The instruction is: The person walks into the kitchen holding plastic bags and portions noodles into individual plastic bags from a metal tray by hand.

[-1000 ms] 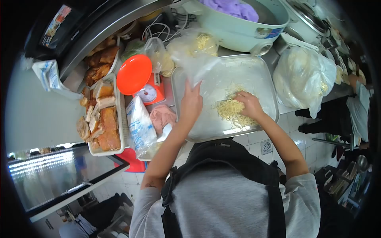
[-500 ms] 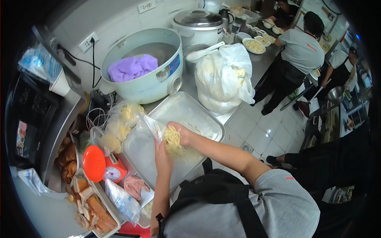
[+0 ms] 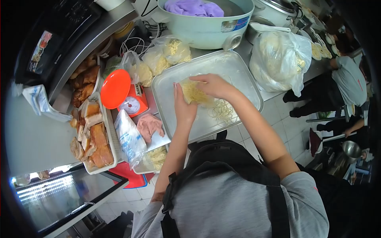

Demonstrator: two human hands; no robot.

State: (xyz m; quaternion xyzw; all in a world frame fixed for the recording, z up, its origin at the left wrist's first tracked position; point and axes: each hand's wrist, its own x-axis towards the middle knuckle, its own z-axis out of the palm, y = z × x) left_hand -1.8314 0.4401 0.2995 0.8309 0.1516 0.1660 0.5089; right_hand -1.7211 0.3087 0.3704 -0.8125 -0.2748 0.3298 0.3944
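Between my two hands is a clear plastic bag of yellow noodles (image 3: 193, 93), held over a metal tray (image 3: 163, 93). My left hand (image 3: 185, 106) grips the bag's left side, thumb upward. My right hand (image 3: 215, 86) curls over the upper right of the bag, its fingertips at the top edge; part of the grip is hidden. A small heap of loose noodles (image 3: 222, 112) lies on the tray just below my right hand. Left of the tray stands an orange kitchen scale (image 3: 137, 101) with a round orange pan (image 3: 115, 89).
Filled noodle bags (image 3: 173, 49) sit behind the tray. A large tub (image 3: 198, 33) with purple cloth and a bulky white bag (image 3: 278, 63) stand farther back. Roasted meat (image 3: 99, 137) fills a basket at left, beside plastic bags (image 3: 130, 135) and a pink cloth (image 3: 150, 126). A co-worker (image 3: 349, 79) stands at right.
The bunch of noodles my right hand held beside the bag is now inside it. Both hands have come together around the bag. The view has swung toward the left side of the counter.
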